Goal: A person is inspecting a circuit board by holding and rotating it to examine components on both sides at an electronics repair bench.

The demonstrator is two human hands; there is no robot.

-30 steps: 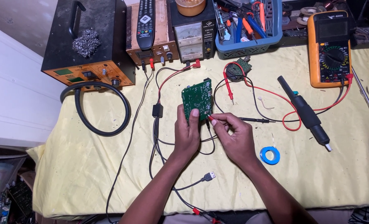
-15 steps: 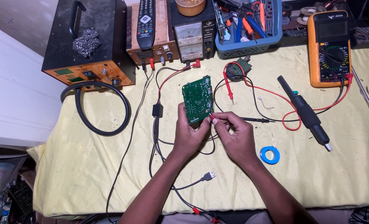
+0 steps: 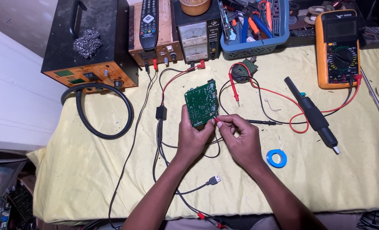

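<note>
A green circuit board [image 3: 201,102] stands tilted up on the yellow cloth [image 3: 91,170] at mid table. My left hand [image 3: 192,135] grips its lower left edge and holds it up. My right hand [image 3: 239,137] pinches at the board's lower right corner with thumb and forefinger; what is between the fingertips is too small to tell. A black test probe [image 3: 262,122] lies just right of my right hand, and a red probe [image 3: 234,89] lies beyond the board.
An orange multimeter [image 3: 337,47] sits at the back right, a black hot-air handle [image 3: 312,114] and a blue tape roll [image 3: 277,158] right of my hands. Behind are a power supply [image 3: 197,36], an orange-fronted station [image 3: 87,51] with a black hose [image 3: 100,108], and a blue tool basket [image 3: 257,25]. Cables cross the cloth.
My right hand's fingertips have shifted slightly left, closing onto the board's lower right corner. The board stays held up by my left hand.
</note>
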